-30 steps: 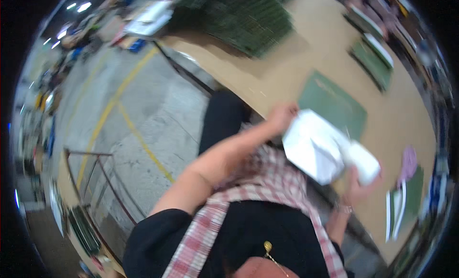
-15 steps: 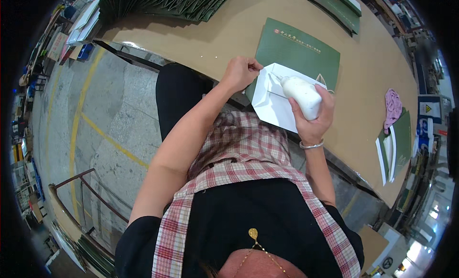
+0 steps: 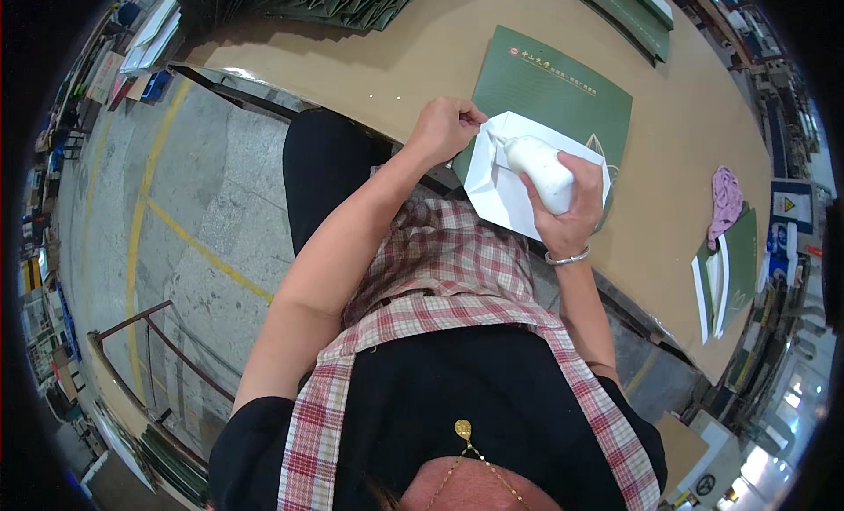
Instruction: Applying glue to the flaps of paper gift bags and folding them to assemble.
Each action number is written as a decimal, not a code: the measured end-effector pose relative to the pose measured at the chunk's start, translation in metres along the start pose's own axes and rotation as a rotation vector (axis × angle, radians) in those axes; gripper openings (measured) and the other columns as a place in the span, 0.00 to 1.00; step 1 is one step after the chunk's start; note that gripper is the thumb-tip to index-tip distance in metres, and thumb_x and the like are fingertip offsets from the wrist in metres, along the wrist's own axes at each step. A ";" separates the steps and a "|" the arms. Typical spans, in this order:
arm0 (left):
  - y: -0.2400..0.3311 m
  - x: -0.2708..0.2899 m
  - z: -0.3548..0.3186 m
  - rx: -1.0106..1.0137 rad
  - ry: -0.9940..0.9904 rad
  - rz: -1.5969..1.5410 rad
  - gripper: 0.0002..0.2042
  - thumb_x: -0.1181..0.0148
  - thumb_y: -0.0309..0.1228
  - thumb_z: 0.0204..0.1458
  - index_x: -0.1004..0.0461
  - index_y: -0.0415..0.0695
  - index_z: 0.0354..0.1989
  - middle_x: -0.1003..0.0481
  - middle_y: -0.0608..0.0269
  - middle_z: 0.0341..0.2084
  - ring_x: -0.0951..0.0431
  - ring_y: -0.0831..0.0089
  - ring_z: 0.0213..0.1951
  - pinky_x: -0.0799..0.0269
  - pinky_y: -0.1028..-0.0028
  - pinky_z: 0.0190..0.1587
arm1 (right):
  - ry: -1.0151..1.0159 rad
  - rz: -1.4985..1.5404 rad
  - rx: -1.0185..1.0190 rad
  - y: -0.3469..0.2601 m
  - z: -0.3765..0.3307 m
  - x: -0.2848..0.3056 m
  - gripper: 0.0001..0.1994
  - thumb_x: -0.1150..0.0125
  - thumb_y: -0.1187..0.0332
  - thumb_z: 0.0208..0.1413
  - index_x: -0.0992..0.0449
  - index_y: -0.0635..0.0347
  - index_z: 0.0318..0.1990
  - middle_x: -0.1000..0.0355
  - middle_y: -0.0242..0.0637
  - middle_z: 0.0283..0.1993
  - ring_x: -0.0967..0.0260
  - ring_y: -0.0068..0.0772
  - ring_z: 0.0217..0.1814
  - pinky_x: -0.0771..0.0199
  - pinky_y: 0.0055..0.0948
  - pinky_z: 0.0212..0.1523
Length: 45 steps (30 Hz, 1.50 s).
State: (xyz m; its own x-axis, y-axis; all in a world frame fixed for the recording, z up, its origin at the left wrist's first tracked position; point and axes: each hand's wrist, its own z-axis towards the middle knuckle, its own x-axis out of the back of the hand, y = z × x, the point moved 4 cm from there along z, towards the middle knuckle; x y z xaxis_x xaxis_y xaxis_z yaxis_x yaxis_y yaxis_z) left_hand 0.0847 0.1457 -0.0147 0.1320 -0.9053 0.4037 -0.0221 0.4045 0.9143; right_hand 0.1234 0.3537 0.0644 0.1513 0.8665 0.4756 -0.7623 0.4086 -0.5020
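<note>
White bottle [image 3: 543, 170] within right-hand fingers [image 3: 587, 214].

Bare tabletop [image 3: 422, 54] lies open left of the green folder [image 3: 563, 98].

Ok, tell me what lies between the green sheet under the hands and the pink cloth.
Only bare brown table lies between the green sheet and the pink cloth, per the head view.

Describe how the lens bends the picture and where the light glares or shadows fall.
Head view: table edge curves and a black rim rings the frame; glare at lower right; white bottle and paper are sharp; the folder stack casts a shadow on the table.
</note>
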 end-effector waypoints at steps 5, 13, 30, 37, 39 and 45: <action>0.002 -0.002 0.005 0.023 0.000 0.028 0.08 0.38 0.22 0.43 0.18 0.39 0.33 0.20 0.54 0.26 0.20 0.70 0.29 0.25 0.73 0.36 | 0.041 -0.112 0.005 0.010 0.009 0.005 0.31 0.22 0.73 0.33 0.29 0.54 0.49 0.28 0.41 0.40 0.30 0.41 0.41 0.28 0.34 0.39; -0.008 0.004 0.006 0.024 0.041 0.025 0.08 0.38 0.24 0.46 0.18 0.40 0.35 0.20 0.57 0.26 0.22 0.75 0.28 0.27 0.74 0.34 | -0.008 -0.171 0.071 0.005 0.011 -0.004 0.29 0.22 0.72 0.37 0.30 0.57 0.49 0.28 0.41 0.43 0.30 0.42 0.46 0.30 0.38 0.48; -0.007 -0.034 0.000 -0.152 0.156 0.195 0.08 0.45 0.19 0.43 0.26 0.41 0.33 0.25 0.52 0.32 0.25 0.54 0.41 0.28 0.61 0.40 | 0.673 0.415 -0.555 0.008 -0.012 0.090 0.34 0.25 0.71 0.44 0.41 0.69 0.56 0.33 0.50 0.46 0.30 0.43 0.43 0.20 0.44 0.41; -0.006 -0.040 -0.010 -0.355 0.181 0.461 0.15 0.47 0.17 0.41 0.33 0.43 0.40 0.32 0.56 0.39 0.33 0.57 0.49 0.28 0.63 0.46 | 0.699 0.284 -0.587 0.034 -0.035 0.122 0.37 0.23 0.68 0.42 0.40 0.69 0.58 0.32 0.51 0.48 0.30 0.43 0.45 0.20 0.42 0.43; -0.006 -0.039 -0.013 -0.373 0.192 0.461 0.15 0.47 0.17 0.40 0.33 0.42 0.40 0.32 0.56 0.38 0.32 0.56 0.48 0.28 0.63 0.46 | 0.660 0.215 -0.531 0.047 -0.045 0.136 0.37 0.23 0.68 0.43 0.40 0.69 0.57 0.32 0.51 0.49 0.30 0.44 0.46 0.21 0.42 0.44; 0.004 -0.037 -0.020 -0.461 0.240 0.504 0.11 0.48 0.21 0.45 0.32 0.40 0.39 0.32 0.56 0.37 0.32 0.59 0.45 0.31 0.66 0.47 | 0.692 -0.014 -0.367 0.027 -0.037 0.168 0.35 0.24 0.67 0.44 0.37 0.68 0.57 0.32 0.50 0.50 0.31 0.44 0.47 0.24 0.42 0.47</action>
State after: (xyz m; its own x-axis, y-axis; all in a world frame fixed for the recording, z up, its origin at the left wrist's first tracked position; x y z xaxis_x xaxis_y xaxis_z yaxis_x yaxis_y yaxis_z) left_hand 0.1001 0.1832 -0.0269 0.4309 -0.5626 0.7056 0.2761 0.8266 0.4904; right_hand 0.1516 0.5206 0.1040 0.6094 0.7927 -0.0145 -0.5188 0.3848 -0.7634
